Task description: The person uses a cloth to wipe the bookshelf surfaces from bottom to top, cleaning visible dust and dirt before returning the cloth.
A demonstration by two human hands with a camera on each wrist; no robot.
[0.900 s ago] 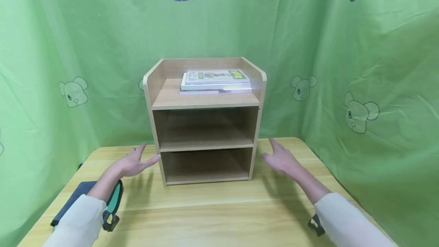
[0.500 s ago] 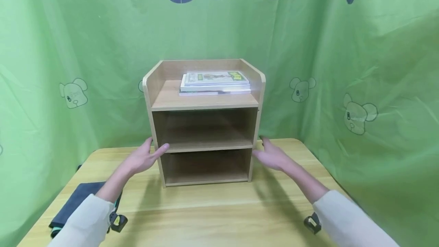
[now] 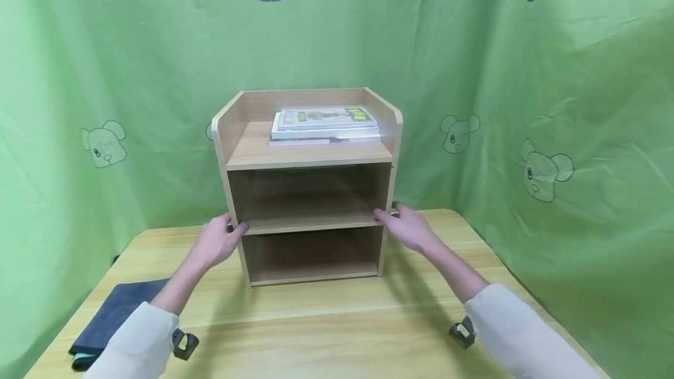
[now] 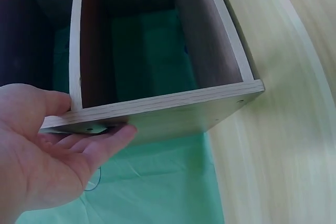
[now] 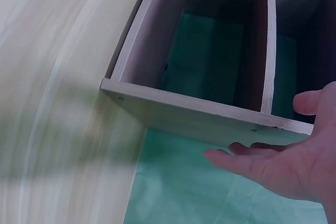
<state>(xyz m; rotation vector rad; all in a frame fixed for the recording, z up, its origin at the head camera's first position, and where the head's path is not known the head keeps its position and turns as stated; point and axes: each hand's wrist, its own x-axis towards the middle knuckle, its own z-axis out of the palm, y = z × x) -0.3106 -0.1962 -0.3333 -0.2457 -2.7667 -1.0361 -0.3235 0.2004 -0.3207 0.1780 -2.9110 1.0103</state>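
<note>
A light wooden shelf unit (image 3: pixel 308 164) with three levels stands upright on the table. On its top level lies a small stack of books (image 3: pixel 325 124). My left hand (image 3: pixel 217 243) grips the unit's left side panel (image 4: pixel 173 109). Its thumb is at the front edge beside the middle board, its fingers along the outer face. At the other side my right hand (image 3: pixel 409 230) holds the right side panel (image 5: pixel 210 109) between thumb and fingers. In the right wrist view that thumb (image 5: pixel 307 102) reaches inside the front edge while the fingers lie outside, close to the panel.
A folded dark cloth-like item (image 3: pixel 118 314) with a green edge lies on the table's left side, partly behind the left sleeve. Green curtain (image 3: pixel 316 45) hangs behind and along both sides of the wooden table (image 3: pixel 316 332).
Both hands have moved inward from beside the shelf unit to its side panels and taken hold of them. The head view has shifted slightly.
</note>
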